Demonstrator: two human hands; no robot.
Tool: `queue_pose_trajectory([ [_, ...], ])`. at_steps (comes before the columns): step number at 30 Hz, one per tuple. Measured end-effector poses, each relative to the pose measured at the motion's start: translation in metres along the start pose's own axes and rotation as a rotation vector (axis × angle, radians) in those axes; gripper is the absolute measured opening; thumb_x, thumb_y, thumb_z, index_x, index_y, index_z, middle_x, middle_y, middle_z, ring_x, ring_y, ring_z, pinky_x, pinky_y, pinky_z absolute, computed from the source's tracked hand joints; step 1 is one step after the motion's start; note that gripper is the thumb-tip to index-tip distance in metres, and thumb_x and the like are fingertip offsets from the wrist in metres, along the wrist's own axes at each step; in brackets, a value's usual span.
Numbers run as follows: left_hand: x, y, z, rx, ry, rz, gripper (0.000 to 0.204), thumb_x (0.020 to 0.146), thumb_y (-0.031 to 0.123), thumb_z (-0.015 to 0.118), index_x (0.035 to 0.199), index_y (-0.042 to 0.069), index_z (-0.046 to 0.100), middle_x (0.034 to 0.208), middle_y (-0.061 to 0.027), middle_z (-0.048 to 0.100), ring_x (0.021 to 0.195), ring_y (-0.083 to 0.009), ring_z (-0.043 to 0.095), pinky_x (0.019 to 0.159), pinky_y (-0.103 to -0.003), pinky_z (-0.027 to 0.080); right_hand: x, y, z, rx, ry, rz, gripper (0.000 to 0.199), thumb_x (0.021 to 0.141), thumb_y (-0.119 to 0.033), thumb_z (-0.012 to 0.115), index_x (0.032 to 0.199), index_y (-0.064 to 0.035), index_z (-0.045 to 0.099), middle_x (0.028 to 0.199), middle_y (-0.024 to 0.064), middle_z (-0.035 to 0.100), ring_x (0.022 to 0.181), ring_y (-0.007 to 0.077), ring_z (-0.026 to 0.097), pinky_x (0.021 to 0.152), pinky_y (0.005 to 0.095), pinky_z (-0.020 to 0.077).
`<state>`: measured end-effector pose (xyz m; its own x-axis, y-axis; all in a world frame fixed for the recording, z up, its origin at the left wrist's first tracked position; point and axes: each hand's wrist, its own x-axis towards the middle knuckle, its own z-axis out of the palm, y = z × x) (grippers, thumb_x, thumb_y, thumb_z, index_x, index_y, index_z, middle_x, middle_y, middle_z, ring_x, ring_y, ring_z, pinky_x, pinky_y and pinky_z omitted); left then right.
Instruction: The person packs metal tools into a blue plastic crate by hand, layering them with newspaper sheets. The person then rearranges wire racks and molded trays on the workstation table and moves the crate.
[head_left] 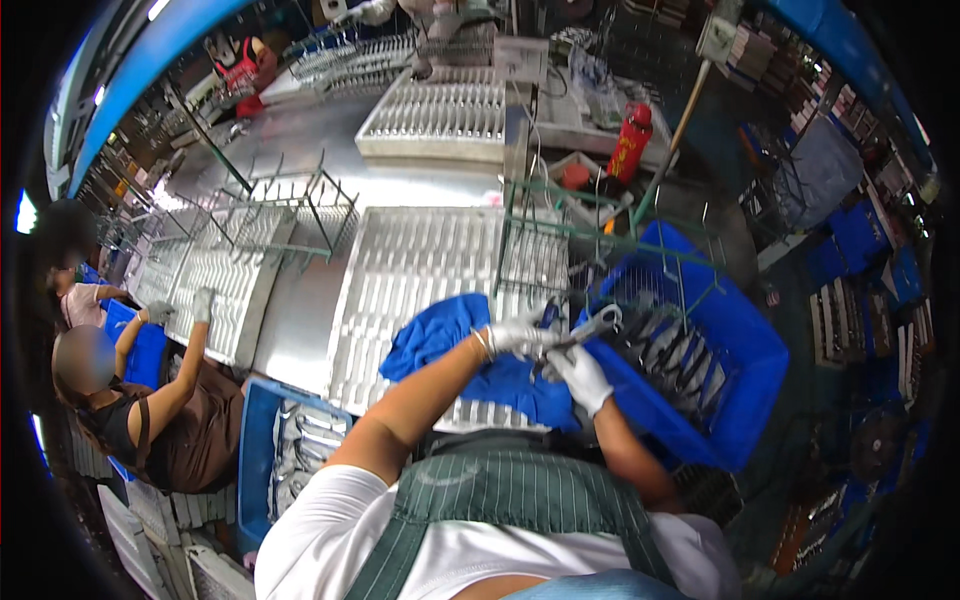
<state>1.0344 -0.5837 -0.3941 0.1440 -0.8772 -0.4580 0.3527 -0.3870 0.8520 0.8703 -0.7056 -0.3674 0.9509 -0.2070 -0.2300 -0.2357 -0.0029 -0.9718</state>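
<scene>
In front of me, over the right edge of the slotted tray [400, 255], I have a metal wrench [597, 324] with a ring-shaped end pointing right. My left hand [513, 337], in a white glove, is closed round its near end. The gloved right hand [583, 380] grips it from below, fingers partly hidden. A dark, bluish piece [549, 314] shows by my left fingers; I cannot make out its kind. Crumpled blue cloth [430, 340] lies on the tray beneath my left forearm and wrists.
At my right stands a blue bin [745, 400] with several metal tools, beside a green wire rack [625, 250]. Another blue bin [257, 440] of metal pieces is at lower left. A red bottle [630, 143] stands farther back. Co-workers [165, 410] sit at left.
</scene>
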Motion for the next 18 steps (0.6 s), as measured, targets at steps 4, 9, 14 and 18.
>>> queue_pose_trajectory([
  [4, -0.014, -0.007, 0.016, 0.167, 0.008, 0.201, 0.067, 0.073, 0.037, 0.078, 0.122, 0.001, 0.049, 0.091, -0.0063, 0.061, 0.079, -0.0112, 0.056, 0.068, -0.025, 0.047, -0.014, -0.028, -0.002, -0.405, -0.046, 0.122, 0.026, 0.093, -0.025, 0.054, 0.096, -0.0006, 0.062, 0.072, 0.0076, 0.067, 0.058, 0.013, 0.063, 0.052, 0.0272, 0.0482],
  [9, -0.058, 0.026, 0.045, 0.232, 0.025, 0.126, 0.03, 0.077, 0.017, 0.076, 0.101, 0.001, 0.066, 0.086, -0.0013, 0.067, 0.08, -0.0092, 0.058, 0.076, -0.026, 0.048, -0.024, -0.029, -0.005, -0.437, -0.008, 0.089, 0.026, 0.093, -0.025, 0.053, 0.097, -0.0008, 0.063, 0.069, 0.0078, 0.066, 0.056, 0.0148, 0.062, 0.052, 0.0272, 0.0481],
  [14, -0.084, 0.029, 0.043, 0.209, 0.09, -0.014, 0.026, 0.08, 0.016, 0.073, 0.1, 0.001, 0.069, 0.091, -0.0025, 0.069, 0.083, -0.0072, 0.061, 0.079, -0.022, 0.048, -0.003, 0.007, -0.017, 0.357, 0.399, -0.273, 0.035, 0.093, -0.012, 0.05, 0.126, -0.002, 0.045, 0.111, 0.0069, 0.056, 0.095, 0.0132, 0.058, 0.08, 0.0268, 0.0492],
  [18, -0.104, 0.03, 0.051, 0.219, 0.142, -0.059, 0.024, 0.081, 0.017, 0.072, 0.1, 0.003, 0.069, 0.091, -0.0011, 0.069, 0.084, -0.006, 0.06, 0.077, -0.021, 0.048, 0.068, 0.014, -0.013, 0.57, 0.406, -0.191, 0.052, 0.091, -0.006, 0.05, 0.138, 0.0004, 0.029, 0.131, 0.0137, 0.045, 0.115, 0.0194, 0.048, 0.1, 0.0299, 0.0384],
])
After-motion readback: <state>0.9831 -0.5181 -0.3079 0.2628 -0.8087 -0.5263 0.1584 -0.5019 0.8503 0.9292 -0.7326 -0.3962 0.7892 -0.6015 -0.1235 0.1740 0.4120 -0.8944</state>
